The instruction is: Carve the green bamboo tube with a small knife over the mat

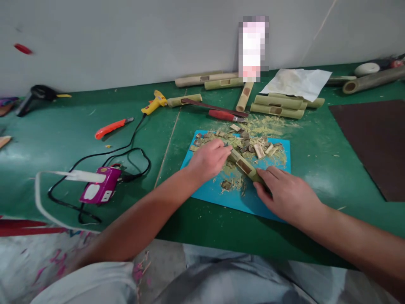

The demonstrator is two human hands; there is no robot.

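Observation:
A short bamboo tube (245,166) with a rectangular slot cut in its side lies slantwise over a blue mat (202,197). My left hand (209,158) is closed at the tube's far left end, and a small grey bit shows by its fingertips, too small to name. Around the near right end, my right hand (284,190) is closed with its thumb underneath. Bamboo chips (259,150) and pale shavings are heaped on the mat behind the tube, and a smaller clump of shavings (232,184) lies in front of it.
Behind the mat lie a red-handled tool (221,115) and slotted bamboo tubes (278,101) under white paper (295,82). At left are an orange utility knife (110,129), a yellow glue gun (154,102) and a purple power strip (100,185) with cords. A dark sheet (373,139) lies right.

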